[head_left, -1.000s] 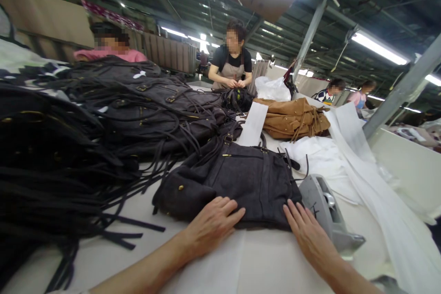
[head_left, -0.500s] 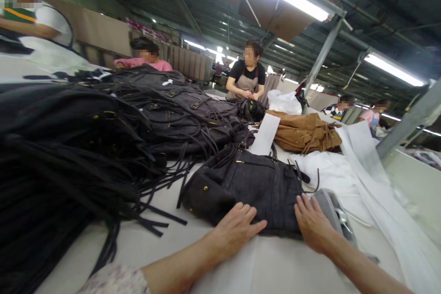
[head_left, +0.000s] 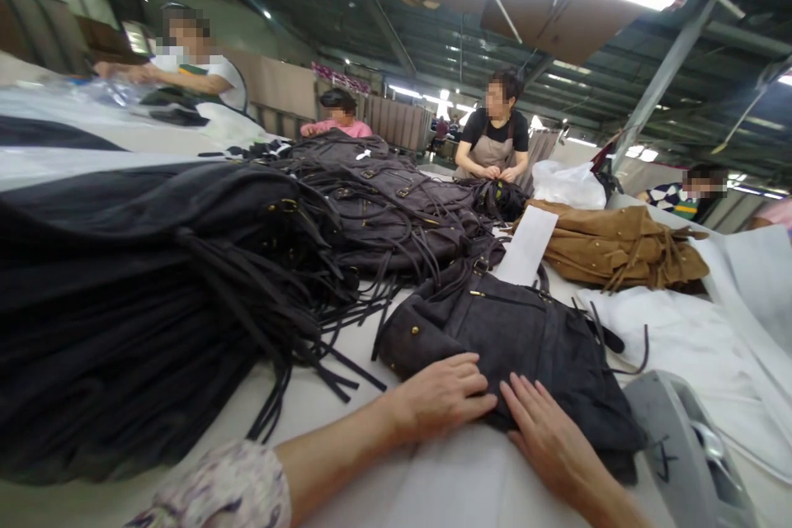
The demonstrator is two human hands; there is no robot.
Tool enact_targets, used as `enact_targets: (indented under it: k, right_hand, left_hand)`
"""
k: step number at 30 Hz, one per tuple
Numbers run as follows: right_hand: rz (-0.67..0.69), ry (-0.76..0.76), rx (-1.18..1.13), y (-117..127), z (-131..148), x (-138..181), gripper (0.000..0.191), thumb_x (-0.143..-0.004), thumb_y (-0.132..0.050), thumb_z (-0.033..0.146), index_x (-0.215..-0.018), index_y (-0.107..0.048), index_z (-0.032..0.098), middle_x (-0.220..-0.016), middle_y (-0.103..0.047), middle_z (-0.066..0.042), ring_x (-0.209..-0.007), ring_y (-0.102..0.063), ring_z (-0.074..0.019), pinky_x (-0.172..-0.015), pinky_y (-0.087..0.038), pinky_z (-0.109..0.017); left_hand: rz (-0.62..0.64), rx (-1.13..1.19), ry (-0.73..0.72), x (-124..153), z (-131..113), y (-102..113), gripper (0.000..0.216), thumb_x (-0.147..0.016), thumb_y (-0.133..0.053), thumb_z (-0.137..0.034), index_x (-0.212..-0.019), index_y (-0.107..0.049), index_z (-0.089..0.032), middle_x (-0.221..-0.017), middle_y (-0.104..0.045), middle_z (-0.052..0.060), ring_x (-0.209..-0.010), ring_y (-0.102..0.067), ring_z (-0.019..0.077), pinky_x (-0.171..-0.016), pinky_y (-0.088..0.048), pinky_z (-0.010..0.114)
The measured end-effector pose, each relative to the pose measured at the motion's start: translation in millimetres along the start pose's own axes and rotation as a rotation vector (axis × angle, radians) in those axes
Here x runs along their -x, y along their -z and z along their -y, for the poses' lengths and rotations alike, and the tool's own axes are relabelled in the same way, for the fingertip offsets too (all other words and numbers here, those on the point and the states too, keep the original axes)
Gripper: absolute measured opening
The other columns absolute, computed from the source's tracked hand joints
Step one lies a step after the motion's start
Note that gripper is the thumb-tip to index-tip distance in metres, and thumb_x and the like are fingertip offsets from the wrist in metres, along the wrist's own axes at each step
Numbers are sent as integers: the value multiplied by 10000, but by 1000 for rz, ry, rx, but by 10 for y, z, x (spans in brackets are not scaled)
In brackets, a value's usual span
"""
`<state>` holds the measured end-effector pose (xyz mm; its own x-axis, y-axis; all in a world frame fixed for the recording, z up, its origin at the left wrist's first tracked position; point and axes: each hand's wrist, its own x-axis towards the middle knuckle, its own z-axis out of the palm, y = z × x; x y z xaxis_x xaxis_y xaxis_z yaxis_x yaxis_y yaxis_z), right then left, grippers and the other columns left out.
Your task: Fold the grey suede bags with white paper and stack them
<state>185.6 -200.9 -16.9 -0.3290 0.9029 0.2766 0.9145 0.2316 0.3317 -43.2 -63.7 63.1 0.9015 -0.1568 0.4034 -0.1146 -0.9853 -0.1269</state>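
A dark grey suede bag with brass studs and a zip lies flat on the white table in front of me. My left hand rests flat on its near edge, fingers stretched out. My right hand lies beside it on the same edge, fingers also stretched out and pressing on the bag. The two hands almost touch. Neither hand holds anything.
A large heap of dark bags with long straps fills the left. A tan suede bag and white wrapping sheets lie at the right. A grey tape dispenser stands by my right arm. Several people work across the table.
The view has swung left. My right hand has slid left along the bag's near edge, away from the dispenser and close to my left hand.
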Motion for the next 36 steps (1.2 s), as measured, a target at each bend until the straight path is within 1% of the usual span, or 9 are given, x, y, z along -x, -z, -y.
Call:
enact_targets:
  k: [5, 11, 15, 19, 22, 27, 31, 33, 36]
  right_hand:
    - [-95, 57, 153, -70, 31, 6, 516, -867, -437, 131, -1380, -425, 81, -1389, -518, -142, -1242, -520, -269, -1019, -434, -415]
    - [-428, 194, 210, -127, -69, -53, 449, -824, -424, 111, -1254, -547, 80, -1154, -692, -97, -1041, -649, -222, -927, -439, -362]
    - [-550, 264, 233, -122, -118, -139, 436, -871, -361, 134, -1266, -542, 98, -983, -748, -47, -891, -685, -167, -852, -445, -314]
    - [-555, 277, 266, -84, -115, -167, 449, -877, -342, 110, -1280, -539, 92, -952, -752, -44, -854, -686, -153, -843, -438, -302]
    - [-552, 272, 268, -91, -106, -158, 463, -866, -354, 108, -1292, -532, 73, -967, -749, -55, -864, -684, -159, -854, -436, -301]
    - [-537, 263, 286, -71, -98, -174, 399, -794, -374, 64, -1065, -662, 121, -979, -746, -49, -872, -679, -160, -828, -438, -320]
    - [-562, 262, 287, -28, -85, -200, 378, -785, -357, 52, -967, -675, 146, -942, -752, -43, -847, -679, -152, -815, -444, -319]
    - [-569, 257, 277, -46, -84, -192, 371, -802, -350, 58, -972, -669, 145, -941, -753, -47, -845, -680, -154, -816, -445, -321]
    - [-560, 257, 256, -109, -93, -153, 350, -834, -350, 83, -979, -662, 143, -943, -752, -53, -845, -680, -161, -826, -441, -326]
  left_hand:
    - [-95, 25, 461, 270, 238, 379, 622, -793, -679, -208, -1361, -426, -227, -1353, -477, 114, -1283, -397, 276, -1118, -262, 519]
    - [-111, 222, 880, 716, 391, 527, 737, -706, -752, -253, -1372, -436, -237, -1454, -320, 154, -1316, -362, 333, -1060, -366, 513]
    - [-193, 466, 1060, 707, 294, 392, 990, -642, -796, -282, -1470, -253, -275, -1323, -442, 114, -1203, -487, 277, -1033, -416, 415]
    - [-303, 405, 1130, 614, 321, 225, 763, -697, -675, -157, -1377, -363, -307, -1239, -555, 38, -1147, -532, 244, -1006, -415, 372]
    - [-253, 410, 1195, 647, 427, 142, 620, -727, -587, -107, -1292, -426, -306, -1061, -641, 3, -1001, -611, 232, -889, -466, 354]
    - [-97, 194, 1105, 661, 512, 274, 718, -702, -632, -68, -1346, -396, -282, -1195, -587, 66, -1124, -548, 269, -937, -436, 409]
    - [-29, -39, 690, 418, 509, 518, 862, -658, -786, -182, -1400, -355, -263, -1450, -368, 120, -1335, -322, 321, -1079, -284, 468]
    - [104, 15, 519, 277, 506, 534, 688, -687, -798, -317, -1291, -479, -240, -1295, -516, 94, -1213, -449, 280, -1001, -363, 403]
    - [209, -46, 552, 168, 505, 377, 459, -688, -792, -395, -1053, -583, -210, -1014, -595, 55, -966, -540, 245, -812, -419, 359]
